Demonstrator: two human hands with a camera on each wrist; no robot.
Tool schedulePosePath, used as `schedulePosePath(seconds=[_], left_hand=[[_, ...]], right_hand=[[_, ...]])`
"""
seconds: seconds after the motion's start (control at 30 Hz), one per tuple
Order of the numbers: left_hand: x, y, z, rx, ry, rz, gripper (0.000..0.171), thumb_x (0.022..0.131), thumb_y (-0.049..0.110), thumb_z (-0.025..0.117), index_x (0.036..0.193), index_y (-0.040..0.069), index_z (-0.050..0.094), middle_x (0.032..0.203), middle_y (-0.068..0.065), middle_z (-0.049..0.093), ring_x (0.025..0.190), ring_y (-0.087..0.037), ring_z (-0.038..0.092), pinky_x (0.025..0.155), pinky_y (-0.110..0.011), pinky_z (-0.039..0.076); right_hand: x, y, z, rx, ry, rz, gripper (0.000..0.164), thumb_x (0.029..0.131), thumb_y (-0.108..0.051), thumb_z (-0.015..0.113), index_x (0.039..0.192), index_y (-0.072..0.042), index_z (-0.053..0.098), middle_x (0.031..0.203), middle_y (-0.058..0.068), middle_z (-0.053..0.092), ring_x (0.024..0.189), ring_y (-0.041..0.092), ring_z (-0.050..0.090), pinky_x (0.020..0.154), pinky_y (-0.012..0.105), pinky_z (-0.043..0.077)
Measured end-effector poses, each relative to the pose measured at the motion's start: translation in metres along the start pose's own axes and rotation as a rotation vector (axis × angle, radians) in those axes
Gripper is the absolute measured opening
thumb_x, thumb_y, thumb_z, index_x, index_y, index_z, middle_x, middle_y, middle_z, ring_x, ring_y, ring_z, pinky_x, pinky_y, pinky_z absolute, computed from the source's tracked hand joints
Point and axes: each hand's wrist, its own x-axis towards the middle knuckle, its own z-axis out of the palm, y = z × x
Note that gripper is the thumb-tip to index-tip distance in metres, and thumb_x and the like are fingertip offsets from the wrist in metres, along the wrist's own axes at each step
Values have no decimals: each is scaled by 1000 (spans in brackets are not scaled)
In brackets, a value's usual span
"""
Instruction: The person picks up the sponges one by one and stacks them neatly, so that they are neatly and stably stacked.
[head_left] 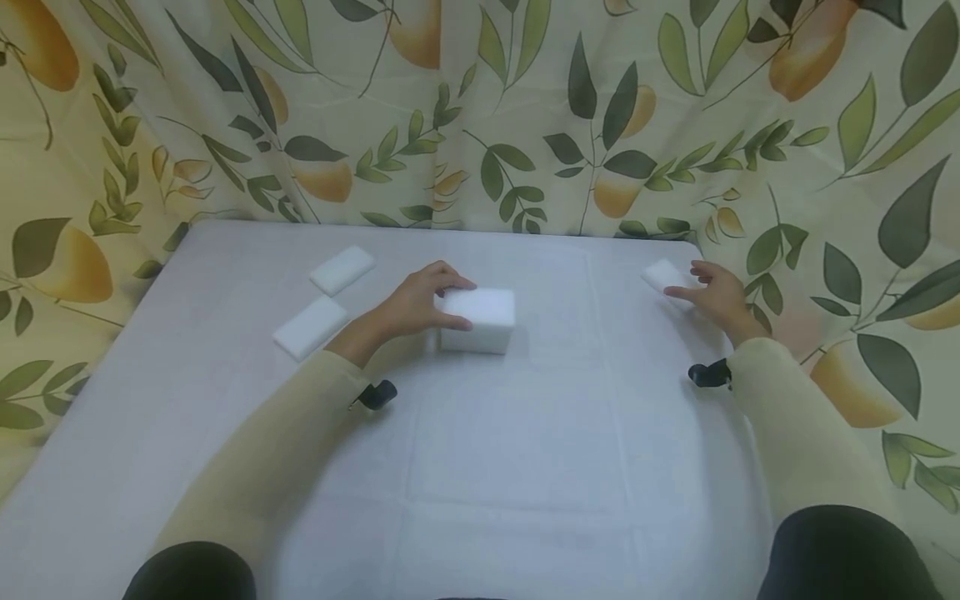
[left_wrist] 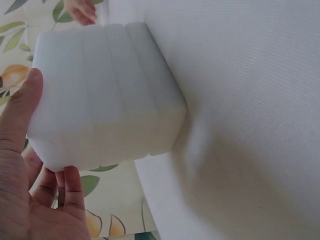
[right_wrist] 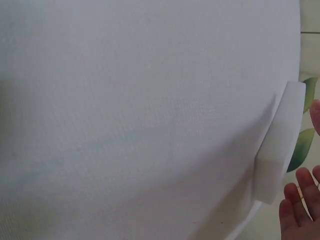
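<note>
A stack of several white foam sponge blocks (head_left: 483,325) stands mid-table, its layers (left_wrist: 105,85) lying flush in the left wrist view. My left hand (head_left: 416,300) grips the stack at its top layer, thumb on one side and fingers on the opposite side. Over at the right table edge lies a single white sponge block (head_left: 662,275). My right hand (head_left: 716,296) is beside that block with thumb and fingers spread apart. In the right wrist view, a narrow gap shows between the fingertips (right_wrist: 303,175) and the sponge block (right_wrist: 280,142).
Two more white sponge blocks, a farther one (head_left: 342,270) and a nearer one (head_left: 310,327), lie flat left of the stack. A white cloth covers the table (head_left: 517,450). A fruit-and-leaf patterned curtain (head_left: 517,117) hangs behind and along both sides.
</note>
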Motion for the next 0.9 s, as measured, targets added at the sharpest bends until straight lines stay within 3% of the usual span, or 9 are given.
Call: schedulePosePath(seconds=[0.37, 0.63, 0.9], left_hand=[[0, 0, 1, -17, -4, -28, 65, 73, 35, 87, 131, 17, 64, 123, -2, 54, 112, -21, 51, 95, -38, 47], [2, 0, 1, -22, -8, -26, 65, 74, 35, 87, 132, 17, 63, 125, -2, 53, 112, -21, 50, 95, -38, 47], [1, -2, 1, -20, 3, -2, 65, 74, 35, 87, 131, 16, 64, 124, -3, 54, 112, -20, 51, 93, -37, 46]], right_hand=[[10, 10, 2, -13, 1, 44, 91, 88, -41, 71, 152, 4, 25, 155, 28, 28, 140, 48, 28, 114, 59, 26], [13, 13, 3, -80, -4, 51, 87, 88, -46, 70, 149, 4, 34, 150, 33, 32, 135, 50, 31, 111, 62, 27], [13, 11, 0, -79, -59, 97, 93, 87, -51, 69, 152, 2, 28, 154, 32, 25, 139, 52, 25, 111, 67, 24]])
